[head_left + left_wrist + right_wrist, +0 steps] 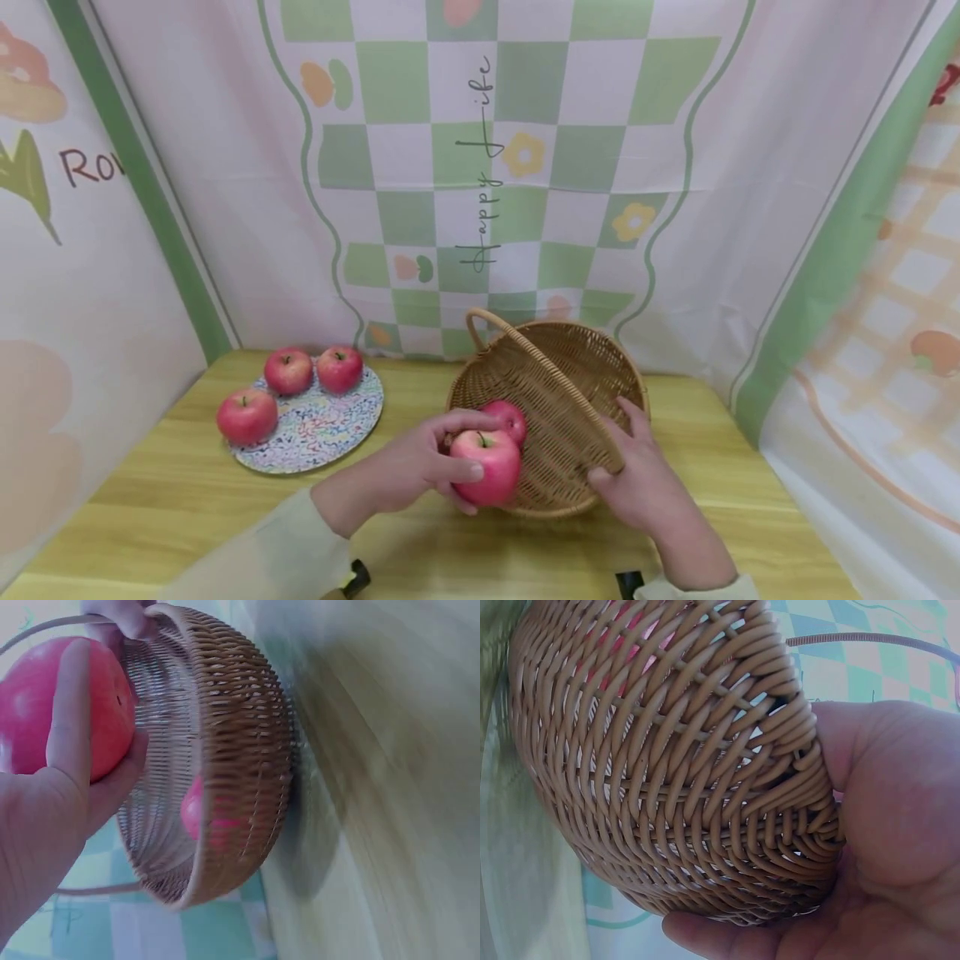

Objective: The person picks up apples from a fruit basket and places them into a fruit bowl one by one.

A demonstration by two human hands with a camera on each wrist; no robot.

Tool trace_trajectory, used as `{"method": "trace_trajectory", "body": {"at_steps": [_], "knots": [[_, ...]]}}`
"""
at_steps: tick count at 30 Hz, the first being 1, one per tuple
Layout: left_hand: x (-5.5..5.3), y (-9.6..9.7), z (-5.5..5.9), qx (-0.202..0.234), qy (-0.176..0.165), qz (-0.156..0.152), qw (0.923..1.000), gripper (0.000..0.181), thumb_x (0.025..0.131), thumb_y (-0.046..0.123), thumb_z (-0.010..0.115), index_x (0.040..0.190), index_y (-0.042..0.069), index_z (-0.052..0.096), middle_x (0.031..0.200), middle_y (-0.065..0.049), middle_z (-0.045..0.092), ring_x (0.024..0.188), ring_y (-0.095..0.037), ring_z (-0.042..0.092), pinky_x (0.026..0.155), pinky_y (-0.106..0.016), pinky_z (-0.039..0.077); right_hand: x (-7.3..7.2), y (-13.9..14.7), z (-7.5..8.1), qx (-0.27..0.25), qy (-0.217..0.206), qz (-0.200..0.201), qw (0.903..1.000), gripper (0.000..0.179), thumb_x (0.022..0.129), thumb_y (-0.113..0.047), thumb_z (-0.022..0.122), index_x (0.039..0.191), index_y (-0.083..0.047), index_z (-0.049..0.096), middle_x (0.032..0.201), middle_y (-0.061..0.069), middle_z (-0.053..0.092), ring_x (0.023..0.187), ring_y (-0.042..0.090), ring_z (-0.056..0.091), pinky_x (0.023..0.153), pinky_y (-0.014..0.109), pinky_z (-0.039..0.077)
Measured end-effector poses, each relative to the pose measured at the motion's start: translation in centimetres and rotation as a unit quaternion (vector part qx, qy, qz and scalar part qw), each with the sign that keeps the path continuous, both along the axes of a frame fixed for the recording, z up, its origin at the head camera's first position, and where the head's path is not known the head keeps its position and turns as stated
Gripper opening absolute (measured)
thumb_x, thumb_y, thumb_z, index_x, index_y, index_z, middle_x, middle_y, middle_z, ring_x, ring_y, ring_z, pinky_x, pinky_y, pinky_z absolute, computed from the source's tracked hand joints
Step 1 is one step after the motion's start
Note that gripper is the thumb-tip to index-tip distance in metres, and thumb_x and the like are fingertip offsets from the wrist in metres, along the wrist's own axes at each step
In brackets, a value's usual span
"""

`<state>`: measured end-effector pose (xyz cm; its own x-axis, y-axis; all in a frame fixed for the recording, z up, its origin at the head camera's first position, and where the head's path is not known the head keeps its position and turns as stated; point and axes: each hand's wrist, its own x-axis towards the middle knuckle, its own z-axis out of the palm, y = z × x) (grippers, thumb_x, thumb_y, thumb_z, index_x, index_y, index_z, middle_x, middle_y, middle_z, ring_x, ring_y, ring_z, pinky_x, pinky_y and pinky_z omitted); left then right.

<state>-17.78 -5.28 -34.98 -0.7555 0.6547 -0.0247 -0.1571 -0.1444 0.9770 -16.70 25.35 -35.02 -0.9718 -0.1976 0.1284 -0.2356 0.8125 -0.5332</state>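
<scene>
A wicker basket with an arched handle stands on the table, tilted in the head view. My left hand grips a red apple above the basket's near left rim, thumb and fingers round its sides. Another apple lies inside the basket; in the left wrist view this inner apple shows past the rim and through the weave. At the right side, my right hand holds the basket's rim near the handle's foot. The right wrist view has the right hand with its fingers around the woven wall.
On the left of the wooden table lies a speckled round plate carrying three apples, one of them at its left edge. Behind the table hangs a checked cloth, and printed cloths flank both sides.
</scene>
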Motion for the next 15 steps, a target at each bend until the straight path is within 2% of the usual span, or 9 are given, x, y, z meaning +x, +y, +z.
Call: {"method": "trace_trajectory", "body": {"at_steps": [4, 8, 13, 15], "knots": [[0.5, -2.4, -0.2, -0.001, 0.004, 0.022, 0.9997, 0.058, 0.089, -0.001, 0.067, 0.144, 0.000, 0.047, 0.135, -0.023, 0.049, 0.108, -0.037, 0.062, 0.077, -0.053, 0.057, 0.0, 0.0, 0.1, -0.007, -0.012, 0.001, 0.9999, 0.078, 0.080, -0.001, 0.065, 0.151, 0.006, 0.033, 0.159, 0.027, 0.000, 0.063, 0.010, 0.056, 0.068, 0.036, 0.048], [0.3, -5.0, -1.0, -0.012, 0.000, 0.066, 0.9977, 0.063, 0.090, 0.000, 0.069, 0.148, -0.002, 0.043, 0.140, -0.024, 0.047, 0.108, -0.038, 0.063, 0.081, -0.057, 0.054, 0.1, 0.0, 0.1, -0.010, -0.012, 0.004, 0.9999, 0.077, 0.080, 0.000, 0.065, 0.151, 0.003, 0.035, 0.159, 0.027, -0.001, 0.060, 0.010, 0.053, 0.068, 0.037, 0.046], [-0.2, -8.7, -2.3, -0.067, 0.015, 0.146, 0.9869, 0.066, 0.090, 0.002, 0.070, 0.150, 0.001, 0.041, 0.154, -0.024, 0.029, 0.103, -0.039, 0.065, 0.083, -0.057, 0.053, 0.1, 0.0, 0.2, -0.006, -0.007, 0.005, 0.9999, 0.076, 0.080, 0.000, 0.066, 0.150, 0.003, 0.037, 0.159, 0.028, 0.001, 0.072, 0.014, 0.059, 0.071, 0.039, 0.047], [-0.5, -10.0, -2.9, -0.090, 0.013, 0.180, 0.9795, 0.066, 0.090, 0.002, 0.070, 0.150, 0.001, 0.041, 0.155, -0.025, 0.027, 0.102, -0.037, 0.065, 0.083, -0.056, 0.054, 0.2, -0.1, 0.2, -0.002, -0.002, 0.004, 1.0000, 0.076, 0.080, 0.000, 0.067, 0.149, 0.003, 0.037, 0.159, 0.029, 0.002, 0.089, 0.028, 0.064, 0.077, 0.045, 0.049]]}}
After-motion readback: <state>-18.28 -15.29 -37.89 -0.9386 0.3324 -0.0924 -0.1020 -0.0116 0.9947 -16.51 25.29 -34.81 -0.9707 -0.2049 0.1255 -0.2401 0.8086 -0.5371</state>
